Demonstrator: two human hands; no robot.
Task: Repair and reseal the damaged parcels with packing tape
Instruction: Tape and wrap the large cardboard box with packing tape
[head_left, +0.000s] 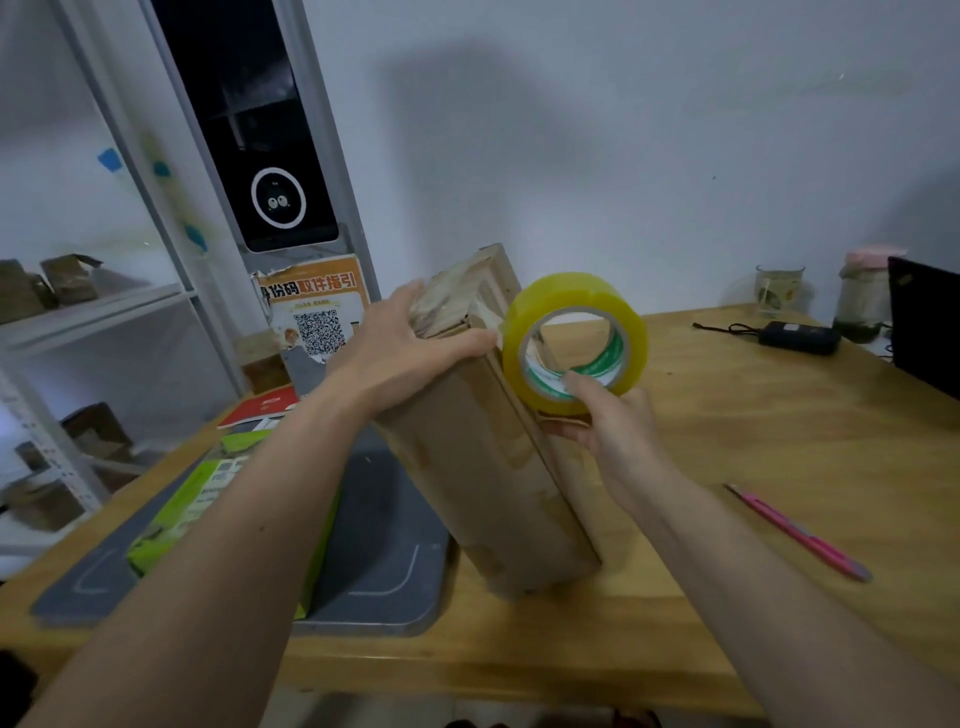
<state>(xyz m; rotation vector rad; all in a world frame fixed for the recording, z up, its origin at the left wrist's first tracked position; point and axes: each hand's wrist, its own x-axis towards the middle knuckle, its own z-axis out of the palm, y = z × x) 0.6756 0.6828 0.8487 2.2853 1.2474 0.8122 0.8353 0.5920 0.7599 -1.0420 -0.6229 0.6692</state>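
Brown cardboard parcel (483, 457), long and narrow, stood on end and tilted on wooden table (727, 467); upper end torn, flaps ragged and partly open. Left hand (410, 348) clamped over torn top end, thumb across near edge, pressing flaps down. Right hand (608, 415) gripping yellow roll of clear packing tape (574, 340), fingertip inside core, roll held against parcel's right side just below the top. Free tape end not discernible; cannot tell whether already stuck to cardboard.

Step judged: start of taping the damaged end. Next move calls for anchoring tape on side wall, drawing roll up and over the flaps while keeping them pressed flat.

Around: green flat carton (208, 499) on grey mat (379, 561) at left; pink pen (800, 532) at right, well apart from parcel.
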